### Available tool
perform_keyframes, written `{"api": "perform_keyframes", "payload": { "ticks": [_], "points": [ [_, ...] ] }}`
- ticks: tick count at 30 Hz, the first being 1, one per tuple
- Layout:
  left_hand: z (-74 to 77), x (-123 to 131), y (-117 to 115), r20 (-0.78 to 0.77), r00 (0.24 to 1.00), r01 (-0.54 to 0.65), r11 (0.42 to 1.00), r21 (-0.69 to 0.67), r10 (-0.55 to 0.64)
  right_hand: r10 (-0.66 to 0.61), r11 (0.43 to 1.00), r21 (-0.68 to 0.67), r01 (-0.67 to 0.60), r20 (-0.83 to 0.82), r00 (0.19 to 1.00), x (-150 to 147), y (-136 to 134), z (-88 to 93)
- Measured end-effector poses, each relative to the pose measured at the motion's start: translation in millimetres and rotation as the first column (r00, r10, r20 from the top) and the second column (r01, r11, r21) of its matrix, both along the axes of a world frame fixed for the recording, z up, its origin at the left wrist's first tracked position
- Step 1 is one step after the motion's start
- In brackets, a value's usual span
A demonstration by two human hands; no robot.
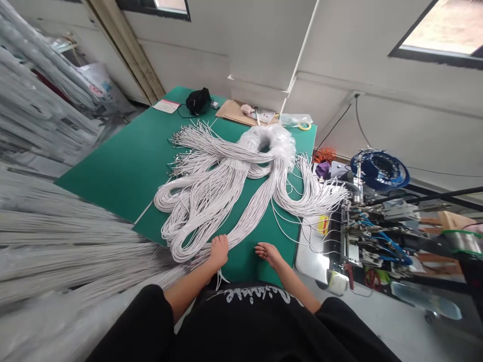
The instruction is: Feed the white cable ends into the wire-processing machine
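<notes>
Fingers [220, 241] of the left hand [219, 252] are laid flat and close together on the near end of the white cords [211, 196]; nothing is seen to be gripped. The right hand [268, 253] is held open, palm down, on the bare green table [124, 166], just beside the cords. The cords are fanned across the table from a bagged coil [279, 138] at the far side. A machine [362, 236] is set at the table's right edge.

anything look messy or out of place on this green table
A few loose cords stray from the right bundle, sprawling over the green mat toward the machine. The rest lies in fairly tidy hanks.
</notes>
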State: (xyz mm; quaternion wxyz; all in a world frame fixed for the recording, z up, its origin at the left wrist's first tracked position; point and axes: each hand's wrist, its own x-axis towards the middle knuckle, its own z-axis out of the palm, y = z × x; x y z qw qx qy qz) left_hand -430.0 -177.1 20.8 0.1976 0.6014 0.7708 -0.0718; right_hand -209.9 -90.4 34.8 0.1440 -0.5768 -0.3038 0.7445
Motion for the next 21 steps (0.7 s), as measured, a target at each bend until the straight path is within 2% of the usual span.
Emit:
{"api": "perform_keyframes", "payload": {
  "ticks": [4, 8, 12, 17, 21],
  "points": [
    [0.4, -12.6, 17.9, 0.016, 0.999, 0.036, 0.998, -0.044, -0.035, -0.117, 0.993, 0.025, 0.117, 0.001, 0.993, 17.8, 13.3, 7.8],
    [0.5, -21.5, 14.0, 0.040, 0.998, 0.042, 0.998, -0.046, -0.041, -0.208, 0.978, 0.025, 0.208, 0.004, 0.978, 22.0, 14.1, 7.2],
    [3.7, -21.0, 11.0, 0.088, 0.996, 0.007, 0.999, -0.045, -0.003, -0.259, 0.966, -0.005, 0.260, 0.017, 0.966, 13.6, 6.1, -0.4],
    [18.3, -22.9, 25.3, 0.280, 0.958, -0.028, 0.990, -0.140, 0.067, -0.212, 0.976, -0.053, 0.211, -0.003, 0.977, 4.3, -3.6, -5.0],
    [39.6, -16.4, 30.6, 0.509, 0.858, 0.026, 0.986, -0.167, 0.064, -0.116, 0.982, -0.169, 0.089, -0.155, 0.981, 2.8, -3.4, -5.6]
  ]
}}
